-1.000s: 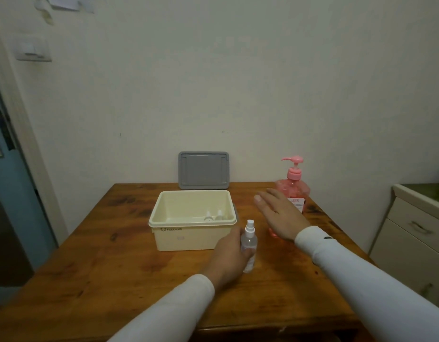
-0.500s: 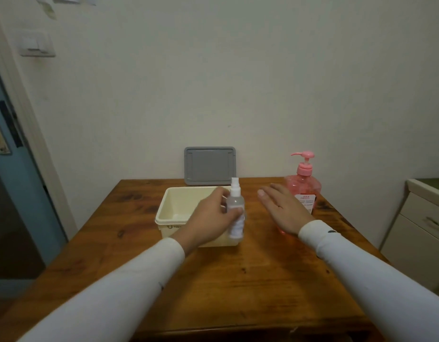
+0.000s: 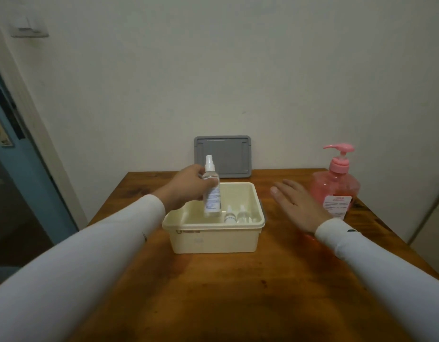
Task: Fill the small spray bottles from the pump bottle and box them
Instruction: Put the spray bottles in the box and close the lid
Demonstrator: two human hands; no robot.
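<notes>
Bottle [image 3: 211, 191] base behind box [image 3: 214, 236] rim

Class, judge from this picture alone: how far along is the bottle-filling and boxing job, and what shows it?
Done: two small bottles already stand in the cream box. In hand: the left hand grips a spray bottle upright over the box, not yet set down. The right hand hovers open beside the pink pump bottle. Left: place this bottle; the grey lid leans against the wall, so the box is unclosed.
</notes>
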